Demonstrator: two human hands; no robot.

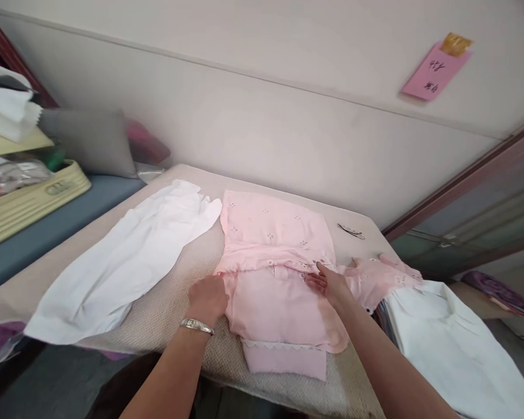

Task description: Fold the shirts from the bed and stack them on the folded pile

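Note:
A pale pink blouse (279, 224) with eyelet flowers lies across the middle of the covered table, with a gathered fold running across it. My left hand (207, 299) is closed on the left edge of that fold; a silver bangle circles the wrist. At the fold's right end, my right hand (329, 283) rests on the fabric with thumb and fingers apart. Below the fold, a smooth pink layer hangs toward the front, and a lace-trimmed pink piece (288, 361) shows under it. A pink sleeve-like part (382, 279) spreads to the right.
A white garment (126, 262) lies on the left of the table (187, 314). To the right is a stack topped with a white garment (458, 343). Eyeglasses (351, 231) lie near the wall. A yellow basket (39, 201) holds bagged items. A pink note (436, 70) is taped up.

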